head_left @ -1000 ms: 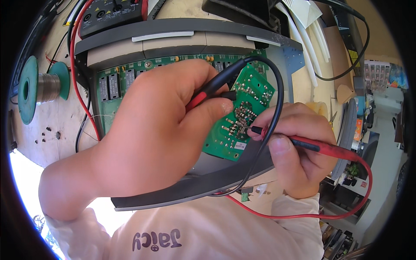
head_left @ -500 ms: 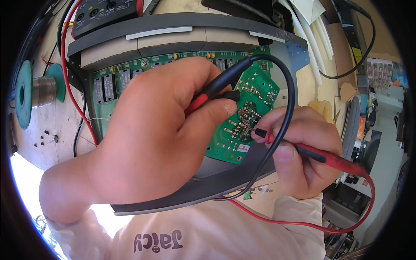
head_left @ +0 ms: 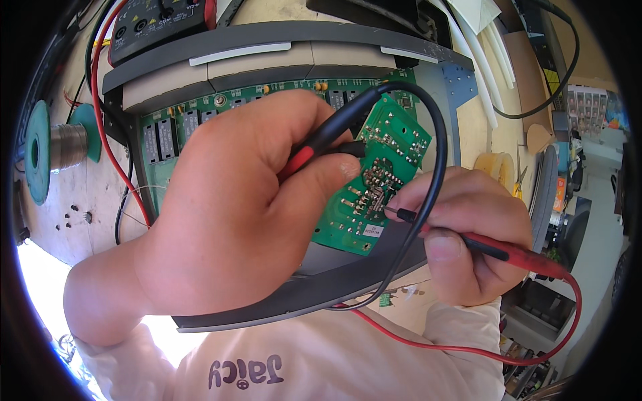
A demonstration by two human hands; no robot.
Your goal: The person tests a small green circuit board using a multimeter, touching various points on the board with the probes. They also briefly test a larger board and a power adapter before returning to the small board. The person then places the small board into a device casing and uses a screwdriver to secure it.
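Observation:
A small green circuit board point(head_left: 348, 230), solder side up, lies tilted over a larger green board point(head_left: 152, 120) in a grey metal chassis point(head_left: 247, 57). My left hand point(head_left: 234, 200) is closed on a black test probe point(head_left: 351, 117); the hand covers the small board's left part, and the probe's tip is hidden. My right hand point(head_left: 475, 234) pinches a red test probe point(head_left: 511, 252), whose thin metal tip points at the solder joints near the board's middle. Whether that tip touches a joint I cannot tell. The black probe's cable point(head_left: 441, 154) loops over in front of my right fingers.
A meter point(head_left: 157, 30) with sockets stands at the back left. Beside the chassis on the left is a solder spool point(head_left: 67, 144), with several small dark parts point(head_left: 85, 217) near it. A yellow roll point(head_left: 495, 167) lies to the right. The red lead point(head_left: 435, 346) crosses my shirt.
The red probe and my right hand have shifted slightly, its tip now lower and a little left on the board. My left hand stays nearly in place with the black probe.

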